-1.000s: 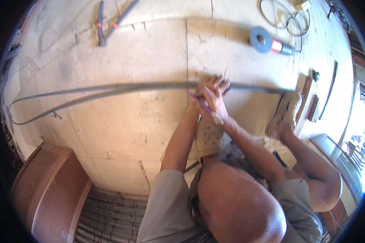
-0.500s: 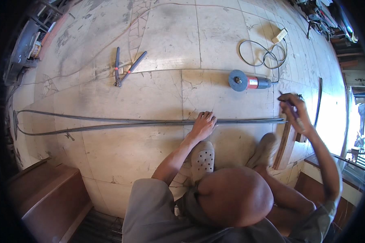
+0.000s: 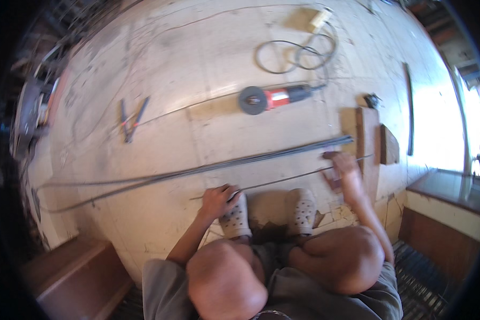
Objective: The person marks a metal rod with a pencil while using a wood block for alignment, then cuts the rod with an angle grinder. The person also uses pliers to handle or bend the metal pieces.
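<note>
Across the floor in front of my feet runs a thin metal rod (image 3: 282, 178), apart from the bundle of rods. My left hand (image 3: 221, 201) is closed on the rod toward its left end, just above my left clog. Near its right end is my right hand (image 3: 345, 169), smeared by motion, its fingers curled by the rod. A purplish marker pen (image 3: 334, 174) shows faintly against those fingers. Beyond lies the bundle of thin metal rods (image 3: 240, 161), bent back in a long loop at the left.
An angle grinder (image 3: 274, 99) with a coiled cable lies ahead, cable toward a pale socket box (image 3: 319, 20). Long-handled cutters (image 3: 134, 121) lie left. Wooden blocks (image 3: 368, 140) (image 3: 389, 145) and a dark bar (image 3: 409, 109) are at right. A brown wooden box (image 3: 80, 272) stands near left.
My left hand has left the rod bundle and now grips a single rod nearer my feet. My right hand has come left and down to that rod. The head view has shifted.
</note>
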Demonstrator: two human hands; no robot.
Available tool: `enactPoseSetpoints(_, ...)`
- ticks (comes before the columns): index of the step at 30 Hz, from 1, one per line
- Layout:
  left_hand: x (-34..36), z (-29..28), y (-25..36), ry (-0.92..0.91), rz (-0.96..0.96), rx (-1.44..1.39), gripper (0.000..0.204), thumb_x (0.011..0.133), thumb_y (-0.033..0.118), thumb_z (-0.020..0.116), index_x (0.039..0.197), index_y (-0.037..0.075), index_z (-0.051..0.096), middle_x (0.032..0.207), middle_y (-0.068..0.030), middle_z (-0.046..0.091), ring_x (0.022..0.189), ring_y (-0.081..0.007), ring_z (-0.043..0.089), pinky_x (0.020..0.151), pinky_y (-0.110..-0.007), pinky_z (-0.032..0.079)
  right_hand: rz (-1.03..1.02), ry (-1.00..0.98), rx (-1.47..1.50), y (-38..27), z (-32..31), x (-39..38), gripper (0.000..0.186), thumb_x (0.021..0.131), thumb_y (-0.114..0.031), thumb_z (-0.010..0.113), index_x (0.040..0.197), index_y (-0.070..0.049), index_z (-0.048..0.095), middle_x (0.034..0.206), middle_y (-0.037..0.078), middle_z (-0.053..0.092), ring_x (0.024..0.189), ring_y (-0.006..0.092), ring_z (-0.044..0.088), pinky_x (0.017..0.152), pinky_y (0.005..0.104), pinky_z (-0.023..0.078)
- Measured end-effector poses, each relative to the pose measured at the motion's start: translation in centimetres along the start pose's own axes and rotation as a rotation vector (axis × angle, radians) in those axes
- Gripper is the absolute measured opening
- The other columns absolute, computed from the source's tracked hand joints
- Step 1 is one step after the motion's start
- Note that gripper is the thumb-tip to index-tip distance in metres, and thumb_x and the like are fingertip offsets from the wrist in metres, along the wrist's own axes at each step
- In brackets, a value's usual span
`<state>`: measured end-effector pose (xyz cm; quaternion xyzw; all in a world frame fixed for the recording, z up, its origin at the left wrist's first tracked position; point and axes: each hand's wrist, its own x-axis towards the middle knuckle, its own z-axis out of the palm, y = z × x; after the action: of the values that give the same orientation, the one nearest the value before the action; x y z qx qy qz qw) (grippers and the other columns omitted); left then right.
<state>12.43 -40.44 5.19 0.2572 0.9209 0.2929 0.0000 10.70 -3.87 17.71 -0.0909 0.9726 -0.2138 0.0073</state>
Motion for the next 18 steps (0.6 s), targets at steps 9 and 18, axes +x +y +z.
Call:
enactPoseSetpoints(9,10.1,1.4,6.5,-0.233,0.474,-0.007,0.018,0.075,0.020,0.079,0.082,0.015,0.063,0.071,-0.0016,0.063,0.062,-0.0226,0.062,0.056,-0.036,0.050,0.166,-0.071,0.274,-0.4,6.8,-9.4,0.020,0.086,-0.019,0.063,0.106,-0.014,0.063,0.108,0.009,0.060,0.077,0.0297,0.066,0.068,0.0399,0.053)
enactPoseSetpoints(18,15.7,2.0,15.3,-0.404,0.822,-0.085,0.056,0.080,0.026,0.076,0.132,0.019,0.054,0.126,-0.0090,0.054,0.105,-0.0262,0.057,0.082,-0.037,0.050,0.824,0.217,0.644,7.0,9.1,-20.4,0.024,0.087,-0.015,0.067,0.109,-0.006,0.064,0.107,0.017,0.058,0.094,0.0347,0.061,0.081,0.0401,0.050)
